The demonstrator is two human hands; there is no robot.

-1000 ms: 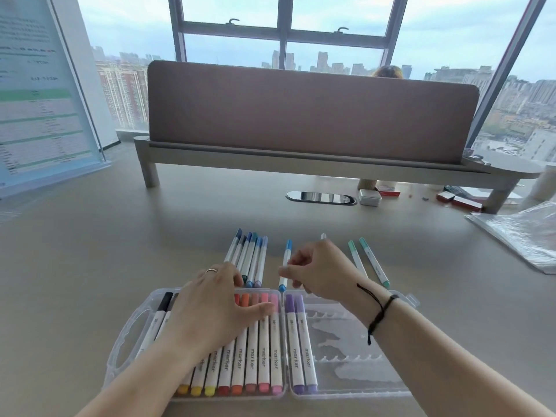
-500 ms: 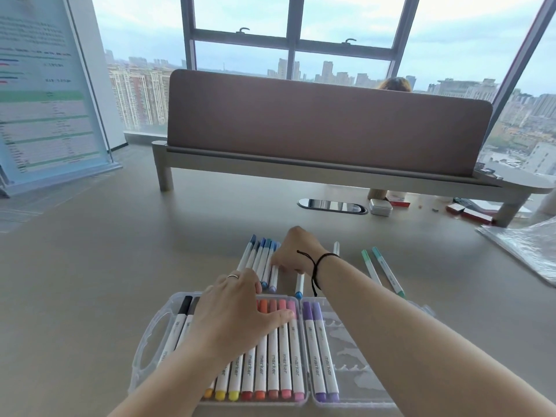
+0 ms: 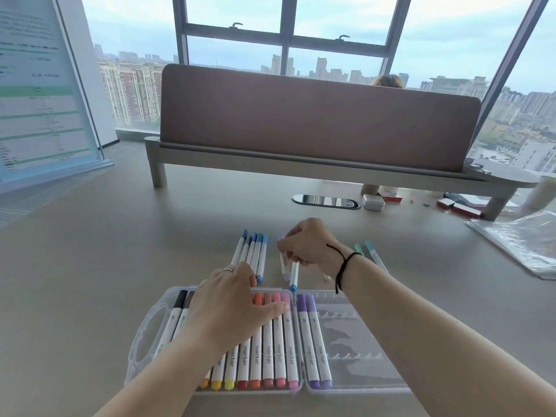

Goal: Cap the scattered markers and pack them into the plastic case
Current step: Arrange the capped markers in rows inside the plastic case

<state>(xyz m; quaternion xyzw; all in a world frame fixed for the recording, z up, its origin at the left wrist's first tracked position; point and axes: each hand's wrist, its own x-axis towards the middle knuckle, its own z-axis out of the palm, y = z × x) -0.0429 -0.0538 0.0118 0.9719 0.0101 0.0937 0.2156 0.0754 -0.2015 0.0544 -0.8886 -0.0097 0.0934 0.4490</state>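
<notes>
Where barrels show past the left hand [image 3: 231, 308], which is laid flat with relaxed fingers over the row in the case [image 3: 141, 350] at the desk's near edge, "marker" can be read on each. A lilac marker [image 3: 283, 260] is pinched by the right hand [image 3: 307, 245] beyond the case, beside loose blue markers [image 3: 254, 251]; green markers [image 3: 371, 254] are partly hidden by that wrist. Text on the board [image 3: 39, 94] at left is too blurred to be read.
</notes>
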